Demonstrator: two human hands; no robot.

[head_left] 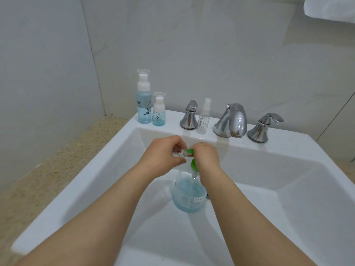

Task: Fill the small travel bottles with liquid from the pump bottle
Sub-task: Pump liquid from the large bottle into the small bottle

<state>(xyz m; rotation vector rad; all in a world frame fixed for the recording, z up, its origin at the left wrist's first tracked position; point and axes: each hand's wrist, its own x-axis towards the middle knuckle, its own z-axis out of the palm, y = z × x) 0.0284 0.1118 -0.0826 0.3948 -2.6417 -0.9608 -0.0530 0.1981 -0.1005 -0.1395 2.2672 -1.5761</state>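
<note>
A clear pump bottle with blue liquid and a green pump head stands in the white sink basin. My right hand rests on top of the pump head. My left hand holds a small clear travel bottle tilted sideways, its mouth against the green nozzle. On the sink's back ledge stand a tall travel bottle with blue liquid, a short one with a little blue liquid, and a clear spray bottle that looks empty.
A chrome tap spout stands on the ledge between two chrome handles. A speckled beige counter runs along the left. Grey tiled walls close in behind. A white towel hangs at the top right.
</note>
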